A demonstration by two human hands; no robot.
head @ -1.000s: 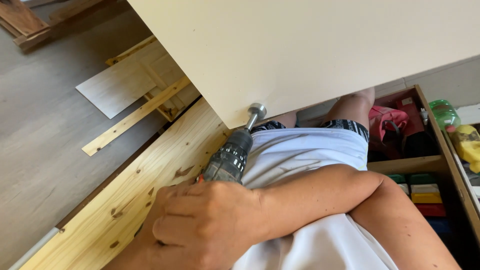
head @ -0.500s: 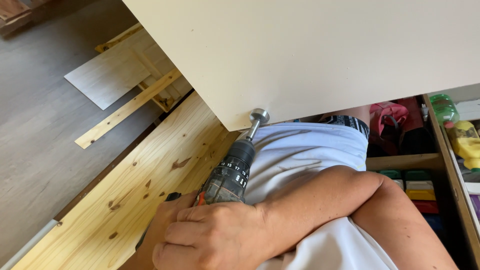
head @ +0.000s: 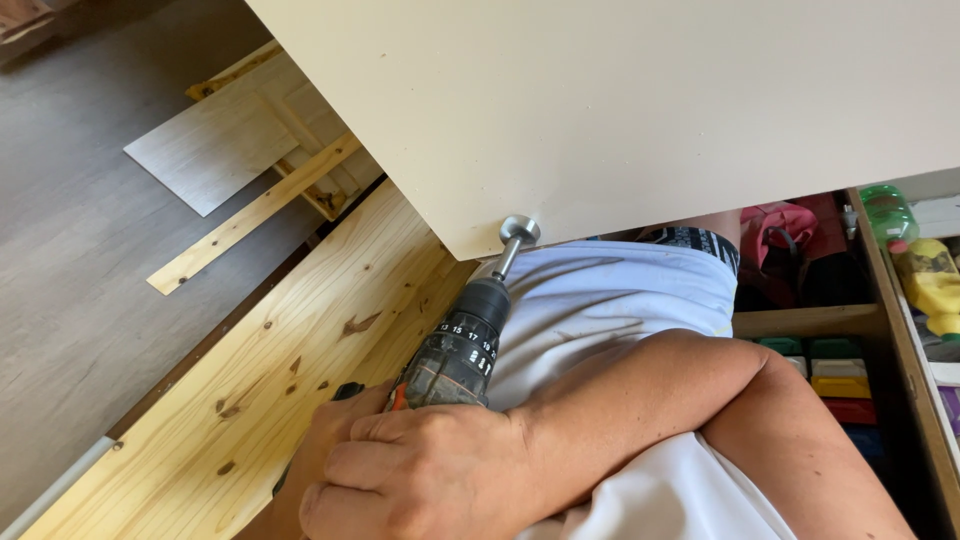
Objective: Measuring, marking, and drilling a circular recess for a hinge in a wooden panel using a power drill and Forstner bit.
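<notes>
hands [head: 420, 470] clamped together on drill [head: 455, 350], bit head [head: 519, 231] at beige panel [head: 640, 110] lower edge (pine board [head: 290, 370] alongside)

Cream panel [head: 640, 110]: smooth, matt board. Knotty pine plank [head: 290, 370]: bare wood. Drill [head: 455, 350]: black plastic chuck; shiny metal round bit [head: 519, 230].
</notes>
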